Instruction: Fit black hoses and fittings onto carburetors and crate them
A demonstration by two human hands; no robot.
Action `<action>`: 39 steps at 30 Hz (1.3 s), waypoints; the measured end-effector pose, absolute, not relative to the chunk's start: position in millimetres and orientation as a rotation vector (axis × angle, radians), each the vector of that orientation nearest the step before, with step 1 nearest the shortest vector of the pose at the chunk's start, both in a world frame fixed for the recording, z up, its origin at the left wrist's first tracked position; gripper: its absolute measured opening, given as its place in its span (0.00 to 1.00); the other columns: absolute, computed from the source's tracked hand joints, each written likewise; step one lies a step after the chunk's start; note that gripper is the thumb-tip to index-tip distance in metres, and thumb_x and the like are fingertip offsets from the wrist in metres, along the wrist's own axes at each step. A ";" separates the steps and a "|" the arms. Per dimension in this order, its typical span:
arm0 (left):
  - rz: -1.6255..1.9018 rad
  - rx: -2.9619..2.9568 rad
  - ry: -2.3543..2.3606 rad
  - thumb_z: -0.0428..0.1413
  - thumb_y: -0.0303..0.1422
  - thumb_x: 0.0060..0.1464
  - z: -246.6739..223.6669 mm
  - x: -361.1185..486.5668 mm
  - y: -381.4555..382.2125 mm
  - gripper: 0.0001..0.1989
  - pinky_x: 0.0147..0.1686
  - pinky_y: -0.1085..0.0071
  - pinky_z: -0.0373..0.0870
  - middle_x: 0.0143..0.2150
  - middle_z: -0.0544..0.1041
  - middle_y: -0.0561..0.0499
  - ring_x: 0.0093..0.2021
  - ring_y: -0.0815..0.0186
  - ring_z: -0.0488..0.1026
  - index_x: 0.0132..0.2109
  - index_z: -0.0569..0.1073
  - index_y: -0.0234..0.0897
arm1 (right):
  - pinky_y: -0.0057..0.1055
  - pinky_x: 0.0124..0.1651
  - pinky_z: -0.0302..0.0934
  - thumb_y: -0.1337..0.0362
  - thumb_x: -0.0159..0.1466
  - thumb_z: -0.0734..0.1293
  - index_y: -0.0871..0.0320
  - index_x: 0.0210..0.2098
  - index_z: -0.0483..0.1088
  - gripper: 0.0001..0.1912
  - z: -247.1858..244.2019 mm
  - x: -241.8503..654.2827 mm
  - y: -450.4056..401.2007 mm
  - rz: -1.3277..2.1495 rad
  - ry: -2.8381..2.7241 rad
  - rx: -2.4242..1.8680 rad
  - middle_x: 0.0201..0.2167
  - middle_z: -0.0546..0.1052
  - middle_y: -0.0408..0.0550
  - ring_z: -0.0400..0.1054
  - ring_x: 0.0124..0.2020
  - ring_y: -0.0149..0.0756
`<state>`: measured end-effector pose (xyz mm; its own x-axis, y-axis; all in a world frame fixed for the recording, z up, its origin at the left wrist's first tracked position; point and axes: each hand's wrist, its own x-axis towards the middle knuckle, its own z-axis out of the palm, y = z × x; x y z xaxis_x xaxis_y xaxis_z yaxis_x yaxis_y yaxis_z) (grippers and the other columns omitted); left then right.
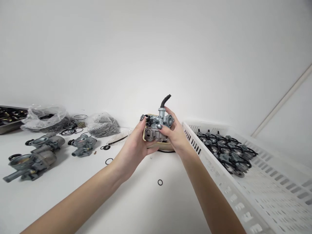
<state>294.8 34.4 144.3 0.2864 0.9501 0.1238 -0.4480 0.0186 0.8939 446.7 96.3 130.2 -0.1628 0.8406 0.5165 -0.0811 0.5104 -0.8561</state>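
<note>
A grey metal carburetor (156, 128) with a bent black rubber boot (165, 101) on its top is held up over the white table. My left hand (136, 141) grips its left side, with the thumb up near the black fittings. On the other side my right hand (176, 131) is closed round the body, its thumb across the front. Behind and below the carburetor, a beige-rimmed container (164, 146) is partly hidden by the hands. A black O-ring (160, 182) lies on the table nearer to me.
Several carburetors (84, 144) stand at the left. Clear bags of small parts (102, 125), loose black rings (70, 130) and a metal tray (11, 126) are behind them. A white slotted crate (268, 191) at the right holds rows of carburetors (226, 151). A wall closes the back.
</note>
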 end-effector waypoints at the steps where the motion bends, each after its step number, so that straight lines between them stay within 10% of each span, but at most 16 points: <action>1: 1.206 1.057 0.645 0.50 0.60 0.52 144.7 293.3 35.1 0.31 0.54 0.50 0.68 0.67 0.61 0.54 0.57 0.47 0.69 0.60 0.67 0.56 | 0.39 0.51 0.67 0.53 0.52 0.73 0.49 0.63 0.56 0.42 131.6 450.0 97.7 0.961 -1.501 -0.642 0.44 0.75 0.46 0.71 0.48 0.41; 6: 1.402 1.000 0.640 0.53 0.62 0.47 134.6 295.2 43.0 0.37 0.48 0.55 0.73 0.66 0.63 0.53 0.53 0.50 0.73 0.64 0.61 0.61 | 0.39 0.50 0.67 0.53 0.50 0.75 0.48 0.64 0.55 0.46 136.5 444.8 82.1 1.020 -1.688 -0.539 0.46 0.74 0.47 0.72 0.46 0.42; 12: 1.485 0.721 0.589 0.51 0.57 0.53 128.0 297.5 50.7 0.30 0.44 0.61 0.76 0.45 0.79 0.45 0.44 0.54 0.78 0.54 0.73 0.42 | 0.42 0.58 0.62 0.56 0.53 0.75 0.45 0.66 0.51 0.47 139.7 433.7 64.8 0.781 -1.905 -0.762 0.59 0.66 0.50 0.63 0.59 0.44; 18: 1.617 0.530 0.562 0.46 0.52 0.56 140.7 281.0 60.0 0.27 0.34 0.60 0.77 0.35 0.80 0.43 0.34 0.54 0.79 0.42 0.76 0.33 | 0.36 0.47 0.66 0.56 0.65 0.62 0.57 0.39 0.73 0.13 136.0 460.0 94.9 0.486 -1.969 -1.110 0.40 0.79 0.50 0.73 0.42 0.38; 25: 1.761 0.424 0.540 0.45 0.50 0.57 150.6 264.9 67.4 0.25 0.32 0.61 0.78 0.34 0.79 0.45 0.34 0.56 0.79 0.43 0.75 0.34 | 0.35 0.42 0.66 0.73 0.59 0.66 0.63 0.37 0.77 0.09 72.0 449.6 120.5 0.234 -2.460 -1.844 0.40 0.80 0.61 0.76 0.43 0.48; 39: 1.825 0.383 0.541 0.46 0.46 0.57 160.0 253.8 68.7 0.22 0.34 0.62 0.79 0.36 0.80 0.45 0.35 0.56 0.79 0.44 0.74 0.34 | 0.35 0.41 0.65 0.79 0.58 0.62 0.66 0.38 0.74 0.13 60.8 423.7 113.7 0.052 -2.380 -1.935 0.39 0.79 0.64 0.75 0.45 0.51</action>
